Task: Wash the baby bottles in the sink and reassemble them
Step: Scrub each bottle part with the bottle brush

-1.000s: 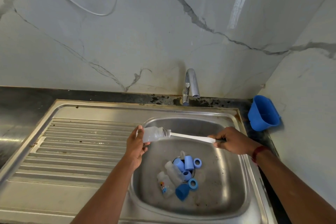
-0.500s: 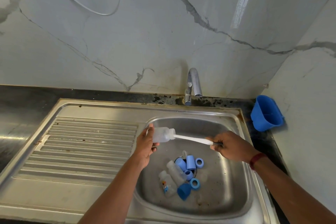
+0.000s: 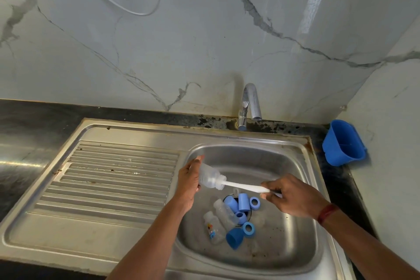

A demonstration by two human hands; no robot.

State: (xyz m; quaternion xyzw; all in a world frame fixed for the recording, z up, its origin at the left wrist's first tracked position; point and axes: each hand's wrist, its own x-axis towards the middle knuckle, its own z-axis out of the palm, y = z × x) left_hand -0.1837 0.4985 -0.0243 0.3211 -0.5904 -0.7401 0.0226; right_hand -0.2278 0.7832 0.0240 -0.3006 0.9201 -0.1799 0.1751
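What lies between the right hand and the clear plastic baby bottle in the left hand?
In the head view, only the white brush handle bridges that gap, from the right hand into the mouth of the clear plastic baby bottle.

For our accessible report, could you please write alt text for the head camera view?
Over a steel sink, the left hand holds a clear baby bottle tilted, while the right hand holds a white bottle brush pushed into its neck. Two more clear bottles, blue caps and blue rings lie on its floor below.
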